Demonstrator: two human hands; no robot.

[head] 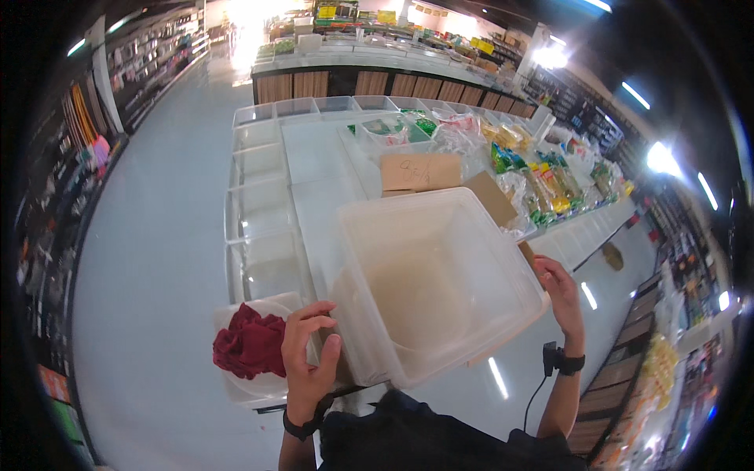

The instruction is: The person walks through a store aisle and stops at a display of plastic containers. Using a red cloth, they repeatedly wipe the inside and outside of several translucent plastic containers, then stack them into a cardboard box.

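A square translucent plastic tub [433, 282] stands tilted in front of me, its inside bare. Cardboard flaps [421, 171] stick out behind it and along its right side. My left hand [309, 353] is at the tub's left side, fingers spread and curled with nothing in them. Beside it, a crumpled dark red cloth [250, 342] sits in a white round container [259, 388]. My right hand [556, 288] is at the tub's right rim by a cardboard flap. Its fingertips are partly hidden, so whether they grip the flap is unclear.
Clear plastic bins [262, 215] line the display table's left and far edges. Bagged goods [548, 185] lie at the back right, near a clear bin [392, 132]. Shelves [53, 235] flank the aisle floor [153, 235] at left. A cable [533, 400] hangs from my right wrist.
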